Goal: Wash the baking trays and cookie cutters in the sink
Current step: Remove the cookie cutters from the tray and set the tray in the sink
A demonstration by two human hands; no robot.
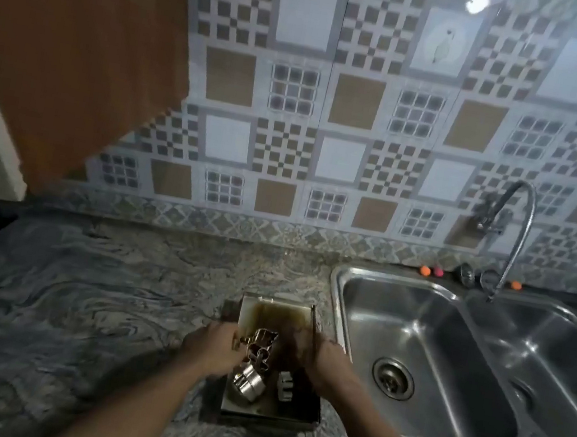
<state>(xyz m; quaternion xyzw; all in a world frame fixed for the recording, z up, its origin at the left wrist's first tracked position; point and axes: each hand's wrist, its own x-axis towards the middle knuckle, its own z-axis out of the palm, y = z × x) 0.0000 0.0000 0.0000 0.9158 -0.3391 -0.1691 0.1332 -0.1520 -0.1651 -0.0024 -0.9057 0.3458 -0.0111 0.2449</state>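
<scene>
Fingers of the left hand (pixel 217 347) curl over the left rim of the baking tray (pixel 275 314), and fingers of the right hand (pixel 319 361) close over its right rim, so both hands have hold of the tray at its sides. This tray is a square metal one with brown stains on its floor, and it sits on the marbled grey table (pixel 96 301), just left of the sink (pixel 428 353). A darker edge beneath it suggests a second tray below, though I cannot tell for certain. Inside the tray lie the cookie cutters: a figure-shaped cutter (pixel 261 346) near the left hand, a round cutter (pixel 249 382) closer to the near edge, and a small cutter (pixel 285 386) just right of it. Both sink basins are of steel, with a curved tap (pixel 521 232) over them on the tiled wall (pixel 334 112).
</scene>
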